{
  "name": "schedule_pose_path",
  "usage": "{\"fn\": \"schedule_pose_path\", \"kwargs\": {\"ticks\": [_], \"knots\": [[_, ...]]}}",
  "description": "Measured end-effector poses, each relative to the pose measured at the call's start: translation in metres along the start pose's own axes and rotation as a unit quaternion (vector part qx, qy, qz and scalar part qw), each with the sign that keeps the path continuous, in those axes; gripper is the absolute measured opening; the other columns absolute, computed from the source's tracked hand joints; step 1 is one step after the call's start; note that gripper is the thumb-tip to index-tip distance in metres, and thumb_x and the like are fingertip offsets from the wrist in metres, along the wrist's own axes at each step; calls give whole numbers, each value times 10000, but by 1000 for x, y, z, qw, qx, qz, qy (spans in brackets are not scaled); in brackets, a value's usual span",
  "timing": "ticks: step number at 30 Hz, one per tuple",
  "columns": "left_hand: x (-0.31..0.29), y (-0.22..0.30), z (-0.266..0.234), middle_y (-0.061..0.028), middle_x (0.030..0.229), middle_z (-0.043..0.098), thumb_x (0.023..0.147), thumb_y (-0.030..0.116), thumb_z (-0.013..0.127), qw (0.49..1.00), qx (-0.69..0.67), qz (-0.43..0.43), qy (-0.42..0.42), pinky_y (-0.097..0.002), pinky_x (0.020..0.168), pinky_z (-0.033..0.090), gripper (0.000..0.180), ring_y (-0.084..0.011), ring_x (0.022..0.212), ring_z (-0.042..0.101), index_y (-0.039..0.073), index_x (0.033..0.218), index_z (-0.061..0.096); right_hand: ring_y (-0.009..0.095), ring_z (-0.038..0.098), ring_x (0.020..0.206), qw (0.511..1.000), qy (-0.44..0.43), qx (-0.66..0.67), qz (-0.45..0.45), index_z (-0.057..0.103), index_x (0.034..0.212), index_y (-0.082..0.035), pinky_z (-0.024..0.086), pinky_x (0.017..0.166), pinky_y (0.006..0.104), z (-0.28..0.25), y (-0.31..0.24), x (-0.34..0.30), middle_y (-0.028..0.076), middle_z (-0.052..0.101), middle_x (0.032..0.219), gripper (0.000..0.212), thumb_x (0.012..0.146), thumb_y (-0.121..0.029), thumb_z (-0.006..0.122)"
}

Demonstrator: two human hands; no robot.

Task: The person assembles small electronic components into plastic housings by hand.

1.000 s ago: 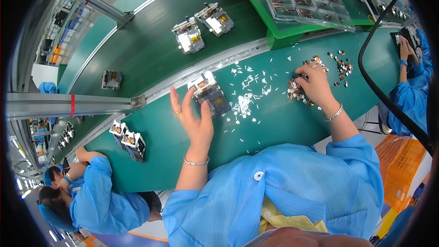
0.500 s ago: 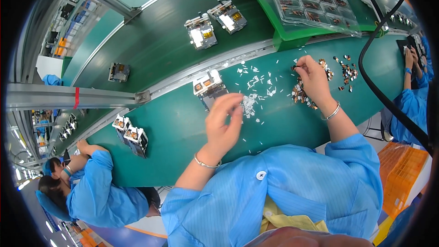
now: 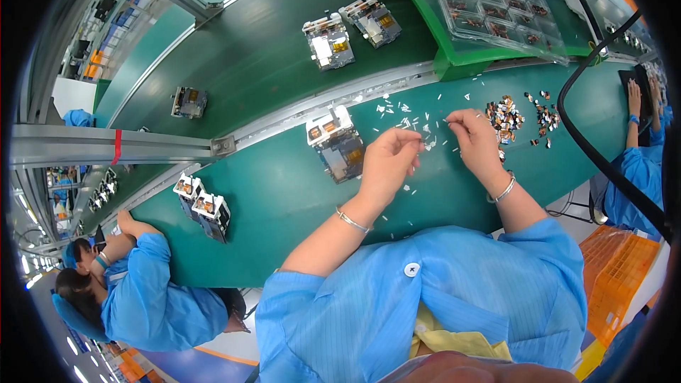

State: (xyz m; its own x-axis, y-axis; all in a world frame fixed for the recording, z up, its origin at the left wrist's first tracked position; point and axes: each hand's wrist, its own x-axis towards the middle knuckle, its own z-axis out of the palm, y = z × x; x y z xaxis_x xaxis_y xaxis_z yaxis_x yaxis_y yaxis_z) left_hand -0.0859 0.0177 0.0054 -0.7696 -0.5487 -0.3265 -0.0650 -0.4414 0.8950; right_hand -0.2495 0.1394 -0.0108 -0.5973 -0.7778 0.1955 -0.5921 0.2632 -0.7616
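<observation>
Over the scattered white strips (image 3: 404, 108) on the green bench, my left hand (image 3: 390, 163) is closed, thumb against fingers. Whatever may be in that pinch is too small to make out. To its right, my right hand (image 3: 475, 143) holds its thumb and forefinger together, with a tiny dark speck at the tips that I cannot name. The two hands face each other, a short gap apart. Just left of my left hand lies an electronic module (image 3: 340, 145) with a white frame on top and copper-coloured parts. Beyond my right hand lies a pile of small copper, black and white parts (image 3: 505, 119).
Two more modules (image 3: 206, 206) lie on the bench at left. Several modules (image 3: 328, 42) sit on the conveyor (image 3: 255, 50). A clear compartment tray (image 3: 496, 7) rests on a green stand (image 3: 454, 64). A black cable (image 3: 567, 92) hangs at right. Co-workers (image 3: 156, 284) sit either side.
My right hand has come left from the pile of small parts. My left hand has left the module and moved right, its fingers drawing together. The two hands are now closer to each other.
</observation>
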Motion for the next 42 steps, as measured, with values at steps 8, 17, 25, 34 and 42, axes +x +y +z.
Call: {"fn": "schedule_pose_path", "kwargs": {"ticks": [8,17,25,34,42], "knots": [[-19,-8,-7,-85,913,668,941,16,570,999,-3,31,17,-212,559,470,108,-99,696,604,-6,1038,610,249,585,854,995,-45,58,-71,657,953,-48,471,744,342,3,-52,-15,71,629,917,190,775,-34,721],[-43,8,-24,-82,826,652,911,29,616,974,-191,-103,-71,-212,512,448,67,-118,671,604,-9,967,618,246,590,783,966,-28,-22,-256,637,914,-70,463,718,339,9,-64,-30,53,607,866,165,773,-17,704],[-60,-5,-27,-41,809,652,902,51,632,996,78,9,34,-226,516,455,76,-100,627,581,12,962,657,255,558,890,979,-83,89,-161,627,951,-100,412,778,370,10,-73,-32,43,594,920,194,779,-48,699],[-69,3,-23,-78,808,656,853,26,651,918,313,233,69,-270,586,486,95,-139,655,610,20,940,688,259,523,873,963,-113,-3,-244,566,846,-100,408,774,382,16,-85,-24,45,542,887,170,752,-43,696],[-60,5,-44,-71,823,663,922,65,618,998,-13,-23,60,-216,500,453,139,-94,622,582,-37,1009,653,247,554,897,959,-136,3,-249,621,937,-105,413,792,366,22,-67,-26,44,585,945,200,767,-19,683]]}}
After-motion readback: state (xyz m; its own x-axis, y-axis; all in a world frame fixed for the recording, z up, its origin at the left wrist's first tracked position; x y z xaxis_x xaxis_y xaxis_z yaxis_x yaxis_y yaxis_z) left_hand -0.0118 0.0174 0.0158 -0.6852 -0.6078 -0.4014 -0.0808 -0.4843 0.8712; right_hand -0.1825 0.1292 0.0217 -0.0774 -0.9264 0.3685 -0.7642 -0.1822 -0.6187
